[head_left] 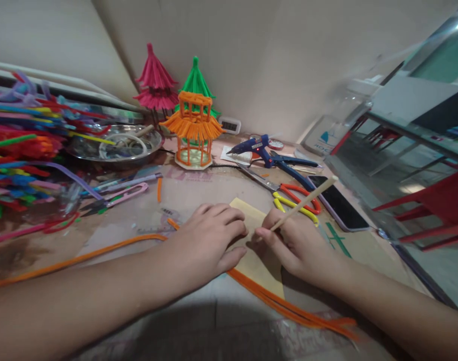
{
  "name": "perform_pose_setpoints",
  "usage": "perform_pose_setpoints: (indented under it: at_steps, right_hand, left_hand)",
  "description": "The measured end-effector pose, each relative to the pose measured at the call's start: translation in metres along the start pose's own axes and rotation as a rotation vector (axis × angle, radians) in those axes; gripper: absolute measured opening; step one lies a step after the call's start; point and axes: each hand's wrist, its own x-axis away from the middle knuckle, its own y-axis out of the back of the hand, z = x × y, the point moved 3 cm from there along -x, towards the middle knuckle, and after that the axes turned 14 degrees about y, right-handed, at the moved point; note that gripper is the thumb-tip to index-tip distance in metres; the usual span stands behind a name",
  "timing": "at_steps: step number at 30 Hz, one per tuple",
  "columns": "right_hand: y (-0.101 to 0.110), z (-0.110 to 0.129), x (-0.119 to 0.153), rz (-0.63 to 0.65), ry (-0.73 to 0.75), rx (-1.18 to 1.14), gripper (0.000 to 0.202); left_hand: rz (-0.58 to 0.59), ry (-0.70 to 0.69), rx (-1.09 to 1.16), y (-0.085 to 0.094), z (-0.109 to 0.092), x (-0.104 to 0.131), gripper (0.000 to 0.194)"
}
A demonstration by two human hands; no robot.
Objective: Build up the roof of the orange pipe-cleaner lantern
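Observation:
My right hand (pixel 285 235) pinches a thin wooden stick (pixel 307 200), which slants up to the right. Beneath my hands lies a yellow paper sheet (pixel 264 265). My left hand (pixel 217 233) rests palm down at the sheet's left edge, fingers spread a little and slightly bent, over orange pipe cleaners. The orange bundle (pixel 289 308) comes out below my left hand toward the lower right, and one long orange strip (pixel 101 250) runs off to the left. An orange pavilion model (pixel 193 130) stands behind my hands. Whatever lies under my left palm is hidden.
Scissors (pixel 262 180), a blue glue gun (pixel 253 146), blue-handled pliers (pixel 294 168) and a phone (pixel 339 203) lie behind and right. At left are colourful pipe cleaners (pixel 22 145) and a metal bowl (pixel 120 145). Pink (pixel 156 75) and green (pixel 196 80) models stand at the back.

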Motion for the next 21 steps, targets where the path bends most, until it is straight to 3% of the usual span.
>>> perform_pose_setpoints:
  at_steps: [21]
  right_hand:
    - [-0.0005,0.0000,0.0024,-0.034,0.001,-0.022,0.022]
  left_hand:
    - [0.009,0.006,-0.003,-0.0016,0.0001,0.0000,0.020]
